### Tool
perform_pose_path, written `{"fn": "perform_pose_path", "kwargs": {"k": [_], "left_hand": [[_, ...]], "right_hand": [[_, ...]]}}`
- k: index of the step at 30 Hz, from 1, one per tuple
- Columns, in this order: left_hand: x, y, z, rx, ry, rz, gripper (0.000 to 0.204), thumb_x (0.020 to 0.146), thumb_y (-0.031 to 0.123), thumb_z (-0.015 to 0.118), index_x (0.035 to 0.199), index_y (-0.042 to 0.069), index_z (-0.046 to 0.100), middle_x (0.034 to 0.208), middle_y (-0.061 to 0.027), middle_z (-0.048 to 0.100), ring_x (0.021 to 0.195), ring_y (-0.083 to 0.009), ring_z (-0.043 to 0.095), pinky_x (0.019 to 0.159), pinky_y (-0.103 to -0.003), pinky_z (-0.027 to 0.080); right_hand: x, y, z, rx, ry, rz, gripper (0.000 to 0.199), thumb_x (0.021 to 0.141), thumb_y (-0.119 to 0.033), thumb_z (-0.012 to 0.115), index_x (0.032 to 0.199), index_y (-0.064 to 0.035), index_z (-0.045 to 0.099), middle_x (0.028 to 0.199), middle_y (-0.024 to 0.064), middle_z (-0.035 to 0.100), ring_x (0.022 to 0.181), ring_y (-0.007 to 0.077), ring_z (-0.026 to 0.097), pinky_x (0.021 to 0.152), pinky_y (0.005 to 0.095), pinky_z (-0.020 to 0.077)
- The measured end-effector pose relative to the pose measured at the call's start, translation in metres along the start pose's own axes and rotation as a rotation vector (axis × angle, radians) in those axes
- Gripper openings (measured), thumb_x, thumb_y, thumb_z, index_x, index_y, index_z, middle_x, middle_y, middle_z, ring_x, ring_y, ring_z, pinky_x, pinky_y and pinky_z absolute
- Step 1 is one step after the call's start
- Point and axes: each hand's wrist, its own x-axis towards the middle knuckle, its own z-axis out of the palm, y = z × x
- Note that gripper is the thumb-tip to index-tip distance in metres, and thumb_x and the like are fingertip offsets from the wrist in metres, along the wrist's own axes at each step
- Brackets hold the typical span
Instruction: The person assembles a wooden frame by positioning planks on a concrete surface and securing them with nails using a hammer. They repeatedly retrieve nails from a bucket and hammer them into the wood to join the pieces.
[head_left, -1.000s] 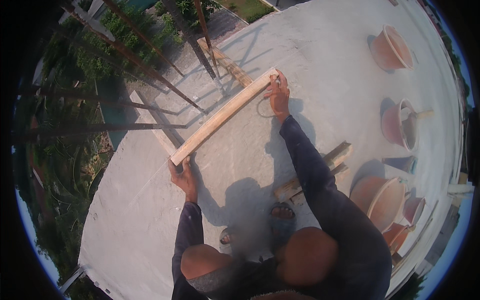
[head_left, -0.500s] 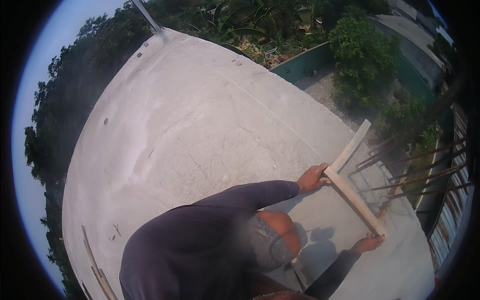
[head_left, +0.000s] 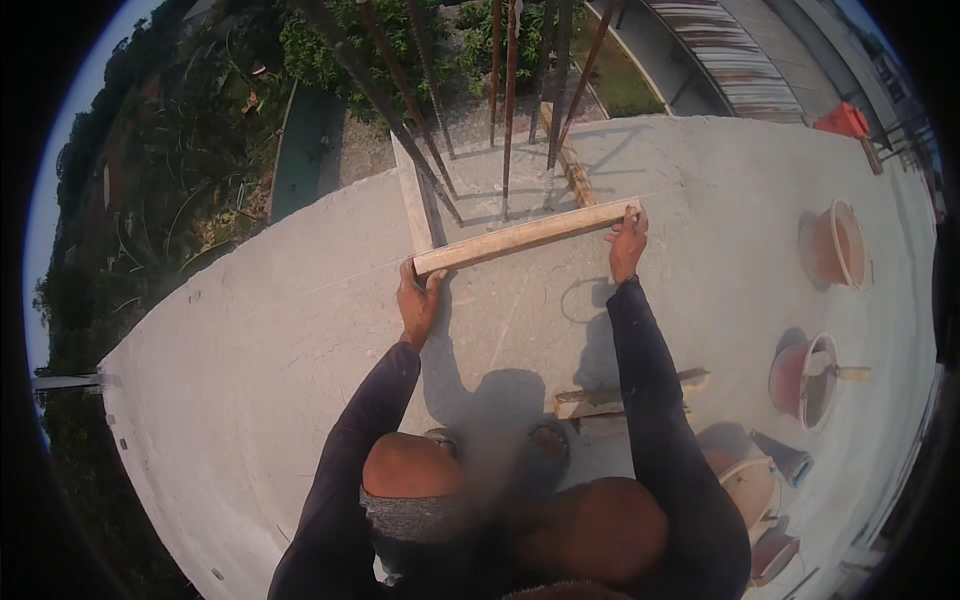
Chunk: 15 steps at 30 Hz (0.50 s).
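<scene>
Pale wooden bar (head_left: 528,236) is lying crosswise just on the near side of some rusty rebar (head_left: 510,120). Left hand (head_left: 418,302) has its grip on the left end, right hand (head_left: 627,246) is holding the right end. Left board (head_left: 413,192) and right board (head_left: 575,170) are on its far side, reddish buckets (head_left: 822,247) way over right on the concrete slab (head_left: 250,370).

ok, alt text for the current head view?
Left hand and right hand hold a wood bar by its ends, before steel rods rising from a concrete slab; buckets sit to the right.
</scene>
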Motion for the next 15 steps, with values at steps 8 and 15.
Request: {"fn": "perform_pose_path", "kwargs": {"k": [8,15], "left_hand": [[-0.006,-0.012,0.006,0.048,0.054,-0.021,0.064,0.097,0.035,0.079,0.143,-0.002,0.054,0.125,-0.0259,0.071,0.119,-0.0420,0.068,0.104,-0.047,0.051],[-0.003,-0.011,0.006,0.007,0.014,-0.014,0.064,0.098,0.036,0.077,0.145,0.000,0.053,0.129,-0.0235,0.070,0.117,-0.0395,0.070,0.100,-0.045,0.054]], "right_hand": [[0.012,0.031,0.006,-0.187,0.061,-0.129,0.063,0.112,-0.045,0.053,0.161,-0.0071,0.044,0.133,0.0129,0.060,0.098,0.0185,0.067,0.069,0.0323,0.0627],[0.003,0.000,0.004,-0.232,0.091,0.013,0.058,0.113,-0.041,0.046,0.156,-0.0025,0.048,0.158,0.0263,0.049,0.149,0.0431,0.044,0.122,0.0497,0.0377]]}}
